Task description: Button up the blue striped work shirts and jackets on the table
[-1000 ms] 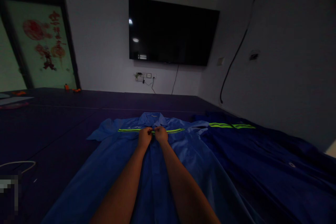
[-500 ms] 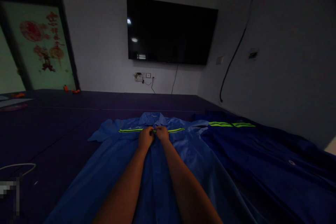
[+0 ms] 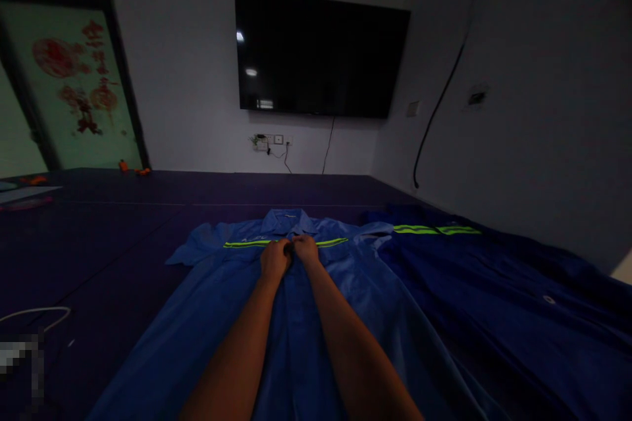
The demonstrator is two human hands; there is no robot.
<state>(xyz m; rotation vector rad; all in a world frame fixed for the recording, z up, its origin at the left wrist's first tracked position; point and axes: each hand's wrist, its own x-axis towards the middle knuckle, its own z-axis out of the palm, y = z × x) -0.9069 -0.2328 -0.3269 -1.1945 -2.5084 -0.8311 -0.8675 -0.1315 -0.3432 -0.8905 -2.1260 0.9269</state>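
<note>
A blue work jacket (image 3: 207, 316) with a yellow-green reflective stripe (image 3: 244, 245) across the chest lies flat on a dark purple surface, collar pointing away from me. My left hand (image 3: 274, 257) and my right hand (image 3: 306, 250) meet at the jacket's front placket, just below the collar. Both hands have their fingers pinched closed on the fabric edges there. What exactly is between the fingertips is too small and dark to make out.
A darker blue garment (image 3: 494, 289) with the same stripe lies to the right. A black TV (image 3: 320, 52) hangs on the far wall above power sockets (image 3: 270, 141). A white cable (image 3: 34, 313) curls at the left. The room is dim.
My hands have stayed pinched at the placket and shifted only slightly. The view has drifted a little, nothing else moved.
</note>
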